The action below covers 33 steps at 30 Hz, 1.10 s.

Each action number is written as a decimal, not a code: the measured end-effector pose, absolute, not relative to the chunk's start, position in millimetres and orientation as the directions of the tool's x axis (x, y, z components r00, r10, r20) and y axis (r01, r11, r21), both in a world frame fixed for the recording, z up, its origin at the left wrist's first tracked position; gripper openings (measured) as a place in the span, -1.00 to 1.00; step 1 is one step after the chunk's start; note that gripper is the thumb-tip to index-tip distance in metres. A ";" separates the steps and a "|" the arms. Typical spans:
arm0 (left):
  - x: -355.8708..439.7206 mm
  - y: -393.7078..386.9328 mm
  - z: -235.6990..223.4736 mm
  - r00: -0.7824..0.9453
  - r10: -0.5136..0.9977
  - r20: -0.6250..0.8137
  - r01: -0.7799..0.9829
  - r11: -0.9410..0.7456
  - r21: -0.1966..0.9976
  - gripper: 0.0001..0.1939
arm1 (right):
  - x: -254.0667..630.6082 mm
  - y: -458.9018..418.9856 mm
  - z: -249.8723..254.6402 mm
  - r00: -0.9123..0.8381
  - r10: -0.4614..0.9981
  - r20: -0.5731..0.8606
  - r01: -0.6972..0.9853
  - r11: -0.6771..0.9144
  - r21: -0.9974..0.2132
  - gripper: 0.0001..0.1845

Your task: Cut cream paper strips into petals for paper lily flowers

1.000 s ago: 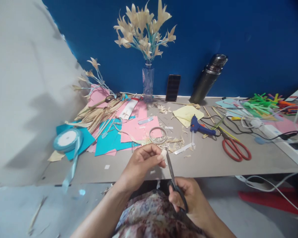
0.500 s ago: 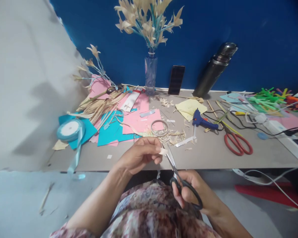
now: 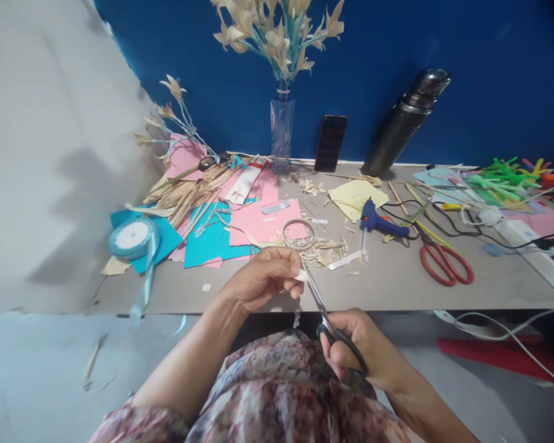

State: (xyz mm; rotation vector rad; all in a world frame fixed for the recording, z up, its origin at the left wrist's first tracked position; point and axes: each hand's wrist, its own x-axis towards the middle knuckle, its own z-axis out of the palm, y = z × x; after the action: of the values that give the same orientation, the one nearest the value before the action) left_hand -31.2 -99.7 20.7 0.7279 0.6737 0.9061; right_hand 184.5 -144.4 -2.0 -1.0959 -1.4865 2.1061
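Observation:
Between the thumb and fingers of my left hand [image 3: 270,280] is pinched a small pale piece of husk-like material [image 3: 301,275]. My right hand [image 3: 353,344] is closed round the black handles of a pair of scissors [image 3: 321,301], with fingers through the loops. The scissor blades point up and to the left, nearly together, right at the edge of the pale piece. Whether they touch it I cannot tell. Just beyond my hands, pale trimmings [image 3: 330,251] and a roll of tape [image 3: 298,234] lie on the table.
A blue glue gun [image 3: 381,221] and red-handled scissors [image 3: 446,263] lie on the right, near a white power strip [image 3: 540,258] with cables. Blue ribbon [image 3: 133,237] hangs over the table edge at left. A vase [image 3: 282,135], phone [image 3: 331,143] and flask [image 3: 404,126] stand at the back.
The scissor blades have closed from a wider gap beside the pale piece, and the handle loops have come closer together. The view has shifted slightly.

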 end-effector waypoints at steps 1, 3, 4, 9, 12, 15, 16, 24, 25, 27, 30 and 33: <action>-31.2 -99.4 20.8 0.456 0.866 -0.205 -0.444 0.421 0.791 -0.91 | 184.1 -144.2 -1.2 -0.643 0.654 -0.399 0.157 -0.397 -0.904 -0.68; -31.2 -99.0 21.4 0.457 0.865 -0.209 -0.440 0.424 0.792 -0.91 | 183.6 -143.8 0.4 -0.635 0.652 -0.415 0.177 -0.399 -0.899 -0.70; -31.1 -98.9 21.8 0.454 0.865 -0.214 -0.435 0.425 0.794 -0.91 | 183.5 -143.6 1.1 -0.630 0.650 -0.424 0.190 -0.401 -0.896 -0.71; -30.6 -99.3 23.3 0.424 0.875 -0.234 -0.426 0.420 0.801 -0.89 | 184.5 -143.2 0.8 -0.615 0.651 -0.446 0.222 -0.400 -0.889 -0.77; -30.2 -99.4 23.3 0.408 0.881 -0.240 -0.432 0.417 0.799 -0.91 | 184.6 -143.3 -0.2 -0.616 0.655 -0.437 0.217 -0.392 -0.894 -0.80; -29.8 -99.2 22.8 0.397 0.886 -0.239 -0.439 0.412 0.798 -0.90 | 183.6 -143.6 -0.3 -0.616 0.657 -0.435 0.215 -0.391 -0.895 -0.76; -29.6 -99.2 22.4 0.391 0.889 -0.239 -0.443 0.409 0.798 -0.88 | 183.2 -143.7 -0.2 -0.616 0.658 -0.433 0.212 -0.391 -0.896 -0.74; -29.2 -100.4 20.2 0.355 0.899 -0.256 -0.436 0.401 0.805 -0.83 | 182.8 -144.3 -2.5 -0.626 0.659 -0.417 0.195 -0.386 -0.902 -0.64; -29.4 -100.5 20.4 0.353 0.898 -0.262 -0.429 0.404 0.808 -0.82 | 183.1 -144.5 -2.9 -0.623 0.658 -0.422 0.197 -0.390 -0.899 -0.66; -29.7 -100.6 21.1 0.353 0.896 -0.270 -0.422 0.410 0.809 -0.80 | 183.5 -144.8 -3.4 -0.617 0.661 -0.427 0.199 -0.394 -0.897 -0.69; -30.1 -100.8 21.9 0.356 0.897 -0.263 -0.432 0.407 0.805 -0.77 | 183.4 -145.1 -2.6 -0.608 0.668 -0.428 0.210 -0.385 -0.899 -0.71; -30.5 -101.1 21.8 0.356 0.898 -0.258 -0.447 0.406 0.797 -0.75 | 183.0 -145.4 -1.3 -0.597 0.676 -0.433 0.220 -0.380 -0.898 -0.68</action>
State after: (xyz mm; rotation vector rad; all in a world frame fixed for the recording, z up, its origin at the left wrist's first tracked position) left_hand -30.5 -101.1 21.8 0.6923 0.7728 0.9639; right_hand 183.0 -145.4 -1.3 -1.2007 -1.5251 2.0495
